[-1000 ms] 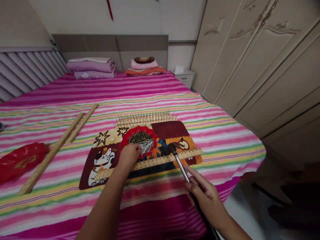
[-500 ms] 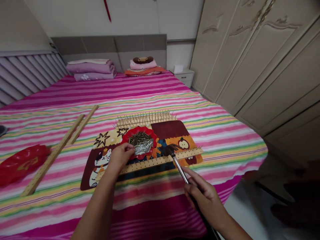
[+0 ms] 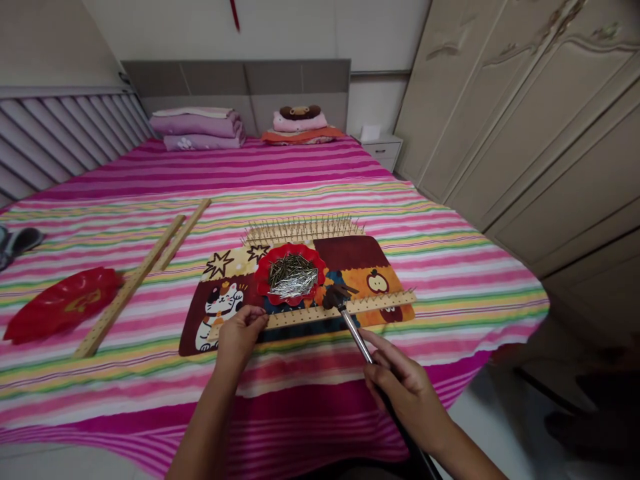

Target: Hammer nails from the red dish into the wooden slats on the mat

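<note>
Running L-R, roughly along the bed's [image 3: 125, 393] near edge: drilled strip [image 3: 305, 316]. L hand [image 3: 243, 328] nr its L end, grip pinched, can't tell on what; R hand [image 3: 403, 387] clasps hammer [image 3: 354, 329], head above strip's mid.

Left hand [image 3: 241, 331]: bare, slim-fingered; lower centre-left of frame. 
Left forearm [image 3: 213, 413]: bare, smooth, tapering to a narrow wrist; cut by bottom edge. 
Right hand [image 3: 407, 387]: bare, long-fingered; lower right of centre. 
Right forearm [image 3: 465, 447]: bare, smooth; lower right. 
Dark, plain patch [image 3: 345, 469], bottom centre: possibly clothing, too dim to tell.
</note>
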Demonstrator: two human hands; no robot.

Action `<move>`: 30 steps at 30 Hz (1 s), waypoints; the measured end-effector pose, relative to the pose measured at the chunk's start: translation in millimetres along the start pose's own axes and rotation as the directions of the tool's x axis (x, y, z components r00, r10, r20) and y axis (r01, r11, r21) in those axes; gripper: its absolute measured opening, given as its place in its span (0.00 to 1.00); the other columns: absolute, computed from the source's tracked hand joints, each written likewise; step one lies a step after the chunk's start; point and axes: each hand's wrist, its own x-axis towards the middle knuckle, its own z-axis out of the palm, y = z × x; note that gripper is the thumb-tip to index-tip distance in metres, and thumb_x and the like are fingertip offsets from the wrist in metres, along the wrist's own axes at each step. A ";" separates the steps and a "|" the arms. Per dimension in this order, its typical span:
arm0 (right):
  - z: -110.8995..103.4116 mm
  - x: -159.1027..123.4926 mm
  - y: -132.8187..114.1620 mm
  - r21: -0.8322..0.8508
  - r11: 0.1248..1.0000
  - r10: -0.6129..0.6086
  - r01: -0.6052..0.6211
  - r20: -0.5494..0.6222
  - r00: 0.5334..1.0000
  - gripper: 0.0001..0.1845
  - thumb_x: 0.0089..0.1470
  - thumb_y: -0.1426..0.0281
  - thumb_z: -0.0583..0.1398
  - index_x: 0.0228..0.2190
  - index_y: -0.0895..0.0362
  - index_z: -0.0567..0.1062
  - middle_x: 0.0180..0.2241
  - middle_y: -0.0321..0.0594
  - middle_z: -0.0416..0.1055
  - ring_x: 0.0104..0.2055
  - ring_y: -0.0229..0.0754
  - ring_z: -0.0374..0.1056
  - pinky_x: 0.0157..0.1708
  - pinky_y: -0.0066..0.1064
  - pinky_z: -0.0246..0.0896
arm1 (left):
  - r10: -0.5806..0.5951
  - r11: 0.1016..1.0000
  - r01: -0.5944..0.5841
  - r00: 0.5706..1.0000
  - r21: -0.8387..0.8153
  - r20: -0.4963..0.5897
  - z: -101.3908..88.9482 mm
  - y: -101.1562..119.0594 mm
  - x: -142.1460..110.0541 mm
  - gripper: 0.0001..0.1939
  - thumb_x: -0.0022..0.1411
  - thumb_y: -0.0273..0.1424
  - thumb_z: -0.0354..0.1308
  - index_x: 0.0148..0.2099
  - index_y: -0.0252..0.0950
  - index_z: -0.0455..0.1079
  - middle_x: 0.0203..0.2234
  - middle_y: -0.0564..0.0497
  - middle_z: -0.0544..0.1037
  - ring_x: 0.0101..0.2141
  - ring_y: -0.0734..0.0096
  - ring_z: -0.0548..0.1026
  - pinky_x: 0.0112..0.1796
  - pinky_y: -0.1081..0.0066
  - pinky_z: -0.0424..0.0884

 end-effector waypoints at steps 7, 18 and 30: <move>-2.2 -1.4 3.1 -0.008 1.000 0.008 -0.008 0.014 1.000 0.28 0.53 0.66 0.56 0.56 0.58 0.65 0.19 0.27 0.61 0.17 0.31 0.54 0.19 0.26 0.50 | 0.032 0.996 -0.029 0.999 0.080 -0.039 -1.1 -4.9 -2.0 0.11 0.42 0.41 0.58 0.26 0.40 0.71 0.19 0.56 0.76 0.23 0.72 0.72 0.26 0.74 0.64; 17.7 7.6 -6.2 -0.033 0.998 -0.042 0.048 0.170 0.984 0.24 0.54 0.70 0.54 0.53 0.57 0.66 0.19 0.26 0.58 0.17 0.30 0.52 0.18 0.25 0.47 | 0.074 0.979 -0.063 0.996 0.194 -0.050 2.4 -11.6 -7.2 0.11 0.44 0.42 0.56 0.26 0.41 0.72 0.22 0.55 0.77 0.27 0.69 0.72 0.30 0.71 0.64; 74.9 45.3 -18.5 -0.135 0.979 -0.086 0.152 0.406 0.910 0.27 0.53 0.75 0.52 0.55 0.52 0.67 0.17 0.25 0.60 0.17 0.31 0.56 0.18 0.23 0.53 | 0.136 0.959 -0.110 0.987 0.260 -0.085 4.1 -11.0 -7.7 0.07 0.46 0.36 0.55 0.22 0.40 0.69 0.17 0.56 0.72 0.23 0.72 0.68 0.28 0.73 0.61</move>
